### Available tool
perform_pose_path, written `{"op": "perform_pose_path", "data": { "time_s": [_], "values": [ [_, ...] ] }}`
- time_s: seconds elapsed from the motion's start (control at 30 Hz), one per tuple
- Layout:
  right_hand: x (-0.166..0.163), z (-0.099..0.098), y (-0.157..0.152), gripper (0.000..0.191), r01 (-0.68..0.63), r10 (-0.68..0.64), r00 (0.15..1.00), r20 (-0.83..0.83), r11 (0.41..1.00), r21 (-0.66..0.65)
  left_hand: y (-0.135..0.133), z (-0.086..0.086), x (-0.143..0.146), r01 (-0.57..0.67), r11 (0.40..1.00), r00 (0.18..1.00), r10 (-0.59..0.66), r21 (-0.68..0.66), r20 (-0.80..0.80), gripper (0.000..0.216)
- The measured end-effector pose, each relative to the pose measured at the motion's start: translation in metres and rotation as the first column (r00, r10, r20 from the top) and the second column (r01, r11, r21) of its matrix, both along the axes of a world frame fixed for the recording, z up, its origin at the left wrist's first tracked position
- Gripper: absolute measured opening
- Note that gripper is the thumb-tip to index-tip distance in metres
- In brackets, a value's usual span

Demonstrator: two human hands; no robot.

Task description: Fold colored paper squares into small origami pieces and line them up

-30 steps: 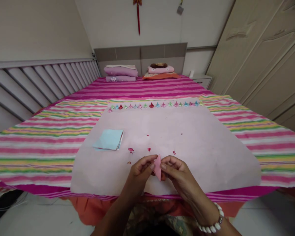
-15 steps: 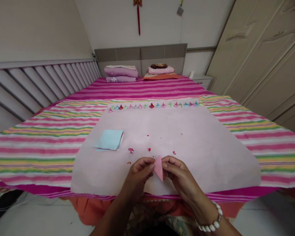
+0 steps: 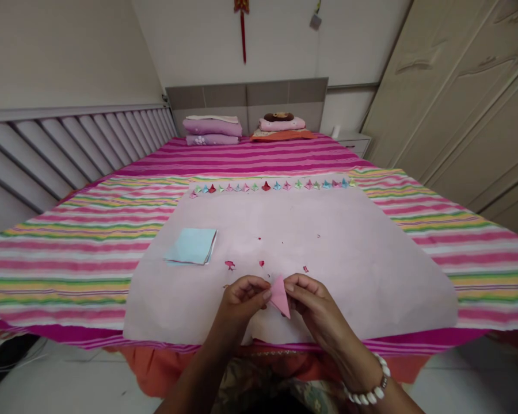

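Observation:
A piece of pink origami paper [image 3: 280,296], folded into a triangle, is held up between both hands just above the near part of the white sheet [image 3: 371,287]. My left hand [image 3: 243,302] pinches its left edge between thumb and fingers. On the opposite edge, my right hand [image 3: 313,302] grips with thumb and forefinger; a white bead bracelet circles that wrist. To the left lies a stack of light blue square paper [image 3: 193,245]. Several small folded paper pieces [image 3: 266,186] in red, pink, green and blue line the sheet's far edge.
Small red scraps [image 3: 229,265] are scattered on the sheet in front of my hands. The sheet covers part of a striped bedspread [image 3: 69,241]. Folded purple bedding [image 3: 213,126] and pink bedding [image 3: 282,124] sit by the headboard [image 3: 285,92]. Slatted rails [image 3: 69,129] border the left side.
The pink paper has turned slightly and shows a wider face, its lower tip shifted a little right. Both hands keep hold of it in almost the same place.

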State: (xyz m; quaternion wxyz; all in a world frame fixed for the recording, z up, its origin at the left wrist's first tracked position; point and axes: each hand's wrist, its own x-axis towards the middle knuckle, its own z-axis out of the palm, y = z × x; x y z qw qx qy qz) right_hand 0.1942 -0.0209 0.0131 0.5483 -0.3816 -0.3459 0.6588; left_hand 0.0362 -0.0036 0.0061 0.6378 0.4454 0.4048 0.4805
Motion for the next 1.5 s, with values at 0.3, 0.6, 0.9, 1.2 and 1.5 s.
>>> {"op": "perform_pose_path", "data": {
  "time_s": [0.3,0.6,0.9,1.2,1.5],
  "values": [
    [0.001,0.002,0.0,0.024,0.01,-0.01,1.0,-0.002,1.0,-0.029,0.002,-0.007,0.0,0.028,0.999,0.995,-0.025,-0.03,0.098,0.018],
    [0.002,-0.002,0.001,0.016,-0.018,0.016,0.999,0.033,0.998,0.053,0.0,-0.007,0.003,0.041,0.988,0.991,-0.022,-0.15,0.13,0.028],
    [0.002,-0.008,0.002,0.018,0.017,-0.022,0.994,0.109,0.999,0.051,0.0,-0.016,0.006,0.076,0.97,0.977,-0.026,-0.233,0.211,0.03],
    [0.002,-0.011,0.002,0.03,-0.012,-0.014,0.977,0.213,0.993,0.118,0.0,-0.018,0.007,0.006,0.977,0.987,0.028,-0.214,0.156,0.028],
    [0.002,-0.014,0.004,0.024,0.038,-0.051,0.981,0.186,0.997,0.071,0.0,-0.021,0.01,-0.017,0.983,0.992,0.039,-0.185,0.118,0.028]
  ]
}}
